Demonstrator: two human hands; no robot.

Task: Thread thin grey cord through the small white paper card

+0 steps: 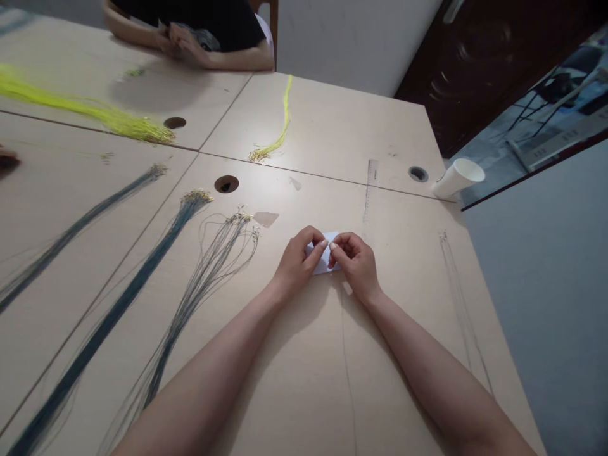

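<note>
Both hands meet at the middle of the table, above a small white card (323,263). My left hand (304,253) is closed in a pinch, thumb against forefinger. Opposite it, my right hand (354,256) pinches too, its fingertips almost touching the left ones. Whatever lies between the fingertips is too small to name. A thin dark cord (348,361) runs from beneath my right hand toward the near table edge. Left of my hands lies a loose bundle of grey cords (190,291) with small metal ends.
Dark cord bundles (156,259) and yellow cords (95,113) lie leftward; a yellow strand (285,120) lies farther back. A clear ruler (370,183), white paper cup (460,178) and two cords (458,291) are to the right. Across the table sits a person (190,38), hands together.
</note>
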